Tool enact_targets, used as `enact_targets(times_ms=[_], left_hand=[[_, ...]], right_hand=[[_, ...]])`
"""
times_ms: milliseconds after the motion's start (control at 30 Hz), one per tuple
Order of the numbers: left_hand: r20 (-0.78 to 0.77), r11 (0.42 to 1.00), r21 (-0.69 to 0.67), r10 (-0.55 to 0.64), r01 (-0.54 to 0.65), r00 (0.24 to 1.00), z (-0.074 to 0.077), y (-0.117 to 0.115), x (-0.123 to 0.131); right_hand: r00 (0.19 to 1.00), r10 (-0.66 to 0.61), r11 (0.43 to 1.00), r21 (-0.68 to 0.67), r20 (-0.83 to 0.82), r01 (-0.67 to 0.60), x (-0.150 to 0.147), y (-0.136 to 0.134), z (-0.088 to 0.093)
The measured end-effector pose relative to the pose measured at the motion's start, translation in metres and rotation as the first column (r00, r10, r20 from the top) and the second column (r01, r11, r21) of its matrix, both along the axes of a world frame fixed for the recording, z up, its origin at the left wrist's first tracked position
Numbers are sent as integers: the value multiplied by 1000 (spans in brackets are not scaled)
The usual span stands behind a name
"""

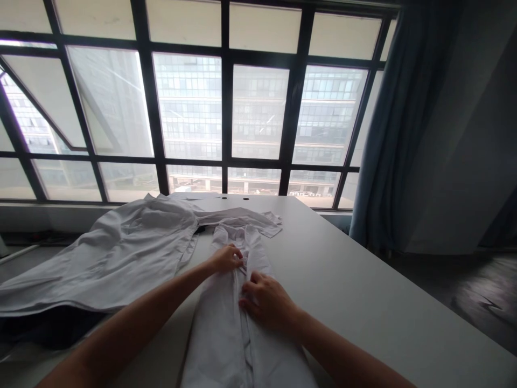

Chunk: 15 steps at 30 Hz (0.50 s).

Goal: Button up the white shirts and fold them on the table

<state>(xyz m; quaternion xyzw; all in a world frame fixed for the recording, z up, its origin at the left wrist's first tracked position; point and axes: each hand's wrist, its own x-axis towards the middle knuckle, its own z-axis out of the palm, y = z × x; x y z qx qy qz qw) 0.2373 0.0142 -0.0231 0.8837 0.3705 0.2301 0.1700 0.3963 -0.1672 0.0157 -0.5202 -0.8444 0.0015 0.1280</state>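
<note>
while pinched by left hand [225, 258] and right hand [268, 302], white shirt [218, 350] lengthwise, collar [234, 233] windowward

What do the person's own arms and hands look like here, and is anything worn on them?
The left forearm and right forearm are bare, with no sleeve in view. The left hand and right hand wear no gloves; no watch, bracelet or cable shows.

two hands [226, 258] [269, 302], two white shirts [109, 258] [226, 345], one white table [343, 269], one blue curtain [375, 134]
</note>
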Motion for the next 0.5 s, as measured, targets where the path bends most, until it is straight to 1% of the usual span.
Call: enact_targets(times_ms=[67,133,233,300,367,433,467,500], left_hand=[[6,993,-108,43,-42,999,5,3,4],[25,976,-215,51,-44,998,9,5,8],[64,957,-289,55,-34,996,15,5,10],[135,930,-369,43,10,990,19,5,9],[229,867,-487,11,104,973,20,4,7],[284,803,-568,-18,183,959,20,2,7],[291,792,-578,-28,199,956,19,0,8],[300,794,-572,-32,207,953,18,-2,11]], right_hand=[[1000,-31,999,-31,-2,31,-2,1,1],[998,-56,997,-48,-32,54,-2,3,1],[983,-93,996,-27,-155,90,0,6,0],[950,-112,993,6,-291,119,3,8,0],[897,-121,989,27,-425,147,6,9,0],[841,-129,986,22,-525,164,9,10,2],[817,-130,986,14,-561,167,11,10,2],[796,-132,986,5,-591,167,12,10,4]])
